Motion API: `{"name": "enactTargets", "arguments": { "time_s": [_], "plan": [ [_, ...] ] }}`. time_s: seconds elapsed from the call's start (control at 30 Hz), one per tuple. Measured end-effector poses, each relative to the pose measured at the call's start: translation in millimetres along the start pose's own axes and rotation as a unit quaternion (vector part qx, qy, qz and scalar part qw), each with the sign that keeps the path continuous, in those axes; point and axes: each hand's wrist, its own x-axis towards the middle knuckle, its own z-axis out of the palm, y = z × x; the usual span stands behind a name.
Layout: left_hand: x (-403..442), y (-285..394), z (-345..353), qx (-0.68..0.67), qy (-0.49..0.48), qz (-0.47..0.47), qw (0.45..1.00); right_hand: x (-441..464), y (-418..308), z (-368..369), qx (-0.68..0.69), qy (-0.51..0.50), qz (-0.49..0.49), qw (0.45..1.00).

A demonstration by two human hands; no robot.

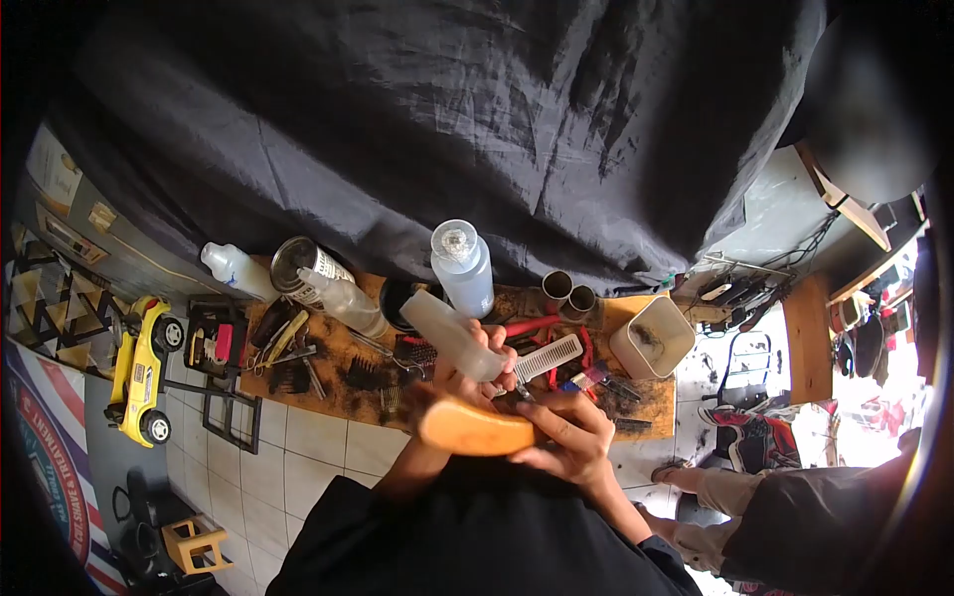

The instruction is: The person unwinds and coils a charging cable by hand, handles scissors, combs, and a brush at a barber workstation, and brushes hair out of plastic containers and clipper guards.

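Note:
My left hand [480,372] is closed around a pale, translucent cylinder [449,333], which tilts up and to the left over the table. Below it, my right hand [573,435] grips the right end of a wooden-backed brush [479,427]. The brush's curved orange back faces me and partly hides my left wrist; its bristle side is blurred. A white comb [549,356] shows just beyond my right fingers, and I cannot tell whether it touches them. Behind the cylinder stands a blue water bottle [465,273].
The wooden table [646,399] bears combs, clips and loose hair. A clear spray bottle [348,303], a tin can [303,266], two metal cups [568,293] and a square white bin [653,338] stand on it. Left is a yellow toy car [142,372]; another person [795,521] is at right.

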Motion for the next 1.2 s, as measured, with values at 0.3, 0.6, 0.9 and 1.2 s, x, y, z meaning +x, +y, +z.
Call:
{"name": "enactTargets", "arguments": {
  "time_s": [0.3, 0.6, 0.9, 1.2],
  "plan": [
    [-5, 2, 29, 0.044, 0.132, 0.113, 0.984, -10, 10, -1, 0.084, 0.009, 0.037, 0.996],
    [-4, 8, 25, 0.027, 0.096, 0.179, 0.979, -18, 7, 17, 0.092, 0.015, 0.141, 0.986],
    [-10, 1, 41, 0.259, 0.173, 0.144, 0.939, -20, 15, 4, 0.144, 0.084, 0.197, 0.966],
    [-26, 2, 8, 0.827, -0.153, 0.295, 0.453, -21, 21, 6, 0.037, 0.104, 0.212, 0.971]
  ]
}}
